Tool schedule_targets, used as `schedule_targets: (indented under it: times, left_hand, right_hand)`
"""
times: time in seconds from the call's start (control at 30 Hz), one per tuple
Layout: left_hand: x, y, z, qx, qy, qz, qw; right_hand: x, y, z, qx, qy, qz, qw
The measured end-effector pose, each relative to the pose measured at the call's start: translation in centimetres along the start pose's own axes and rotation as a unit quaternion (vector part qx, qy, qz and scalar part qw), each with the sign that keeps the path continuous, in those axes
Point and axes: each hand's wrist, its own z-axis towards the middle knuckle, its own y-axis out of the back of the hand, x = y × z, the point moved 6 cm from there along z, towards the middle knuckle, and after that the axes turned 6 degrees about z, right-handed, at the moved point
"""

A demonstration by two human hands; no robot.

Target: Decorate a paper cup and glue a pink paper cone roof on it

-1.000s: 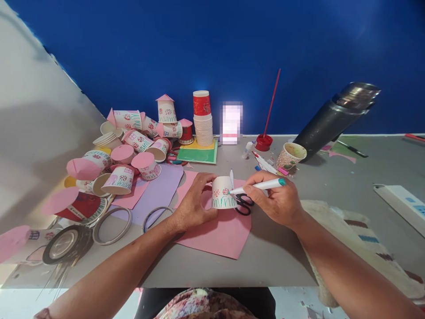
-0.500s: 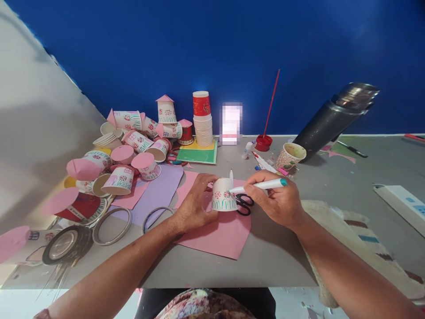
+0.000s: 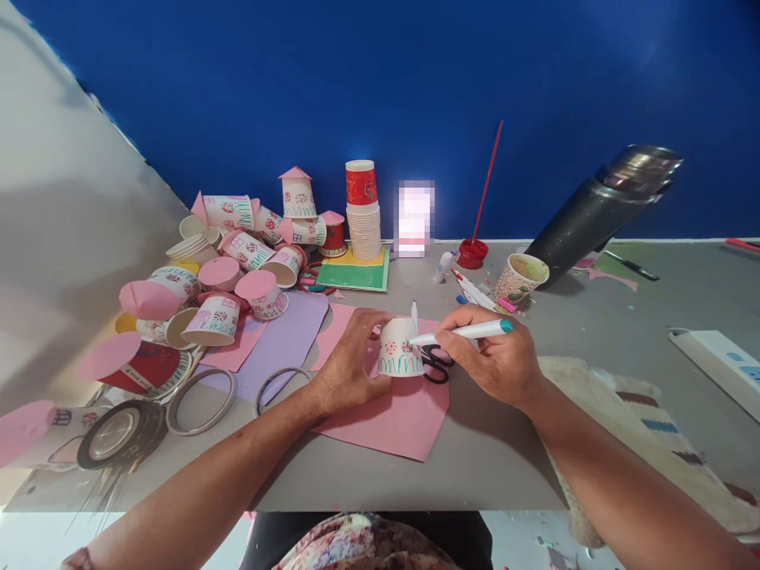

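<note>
A white paper cup with red flowers and green grass strokes stands upside down over pink paper. My left hand grips its left side between thumb and fingers. In my right hand is a white marker with a teal end, its tip at the cup's right side near a flower. Black-handled scissors lie just right of the cup, their blades partly hidden behind it.
Decorated cups with pink paper tops crowd the left. Behind stand stacked cups on a green and yellow pad. Tape rings lie front left. A patterned cup, dark flask, cloth and power strip are rightward.
The view has shifted very slightly. Both hands keep their hold, and the marker tip stays at the cup's right side with hardly any visible movement.
</note>
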Motion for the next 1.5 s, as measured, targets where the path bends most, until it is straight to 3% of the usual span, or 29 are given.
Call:
schedule_targets:
  times: [0.43,0.73,0.93,1.17,1.33,1.5]
  left_hand:
    - [0.1,-0.1,0.1,0.005,0.003,0.020,1.000]
    - [0.2,-0.3,0.0,0.005,0.004,0.009,1.000]
    - [0.2,-0.2,0.0,0.005,0.006,-0.005,1.000]
    - [0.4,-0.4,0.0,0.004,0.012,-0.024,1.000]
    - [0.9,-0.6,-0.1,0.008,0.031,-0.045,0.998]
    - [0.6,-0.3,-0.1,0.009,0.029,-0.034,0.999]
  right_hand:
    - [0.2,-0.4,0.1,0.025,0.015,-0.008,1.000]
    - [-0.2,-0.2,0.2,0.011,0.026,-0.025,0.999]
    - [-0.1,0.6,0.2,-0.040,0.024,-0.030,0.998]
    - [-0.4,0.0,0.3,-0.014,0.034,-0.029,0.999]
    - [-0.7,0.9,0.1,-0.058,0.025,-0.031,0.998]
    - [-0.8,1.2,0.1,-0.061,0.026,-0.017,0.998]
